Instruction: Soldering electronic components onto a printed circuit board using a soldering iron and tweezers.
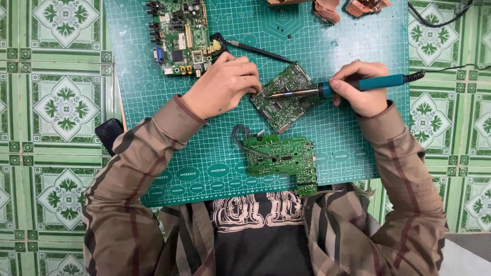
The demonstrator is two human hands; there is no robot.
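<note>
My right hand (360, 87) grips a soldering iron (353, 85) with a teal handle, its metal tip lying across a tilted green circuit board (286, 97) at the middle of the green cutting mat (153, 102). My left hand (225, 84) is closed at that board's left edge, fingertips pressed together on something too small to make out. A thin dark tool (258, 49) lies on the mat just behind my left hand.
A second green circuit board (281, 156) with grey wires lies near the mat's front edge. A larger board (179, 36) with connectors sits at the back left. Reddish-brown pieces (327, 10) lie at the back. A black object (108, 133) sits left of the mat. Black cables (434, 23) cross the tiled floor.
</note>
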